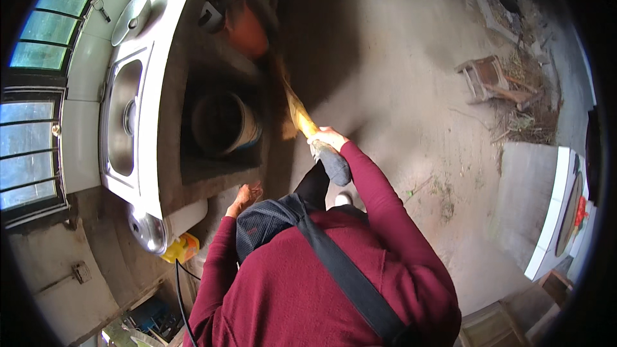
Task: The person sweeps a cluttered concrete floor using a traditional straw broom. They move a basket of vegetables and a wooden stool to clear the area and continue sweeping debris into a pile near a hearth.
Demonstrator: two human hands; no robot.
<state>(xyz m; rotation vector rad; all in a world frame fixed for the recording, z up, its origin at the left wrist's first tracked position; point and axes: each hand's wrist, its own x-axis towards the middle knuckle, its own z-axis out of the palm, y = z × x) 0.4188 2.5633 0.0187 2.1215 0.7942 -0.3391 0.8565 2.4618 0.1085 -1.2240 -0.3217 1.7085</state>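
My right hand [328, 137] is closed around a long, yellow, tapering thing [301, 115] that looks like a short broom. Its thin end slants away to the upper left, toward the floor beside the counter. Just below the hand is a rounded grey end [335, 168]; whether it belongs to the same piece is unclear. My left hand [245, 198] hangs low near the counter's near corner, its fingers blurred and partly hidden. I see nothing held in it.
At left stands a white counter [160, 83] with a steel sink [123, 122] and a round lid [132, 19]. Below it are a bucket [247, 128] and an orange container [246, 32]. A small wooden chair [485, 77] lies by twigs at the far right. A yellow container [182, 248] stands lower left.
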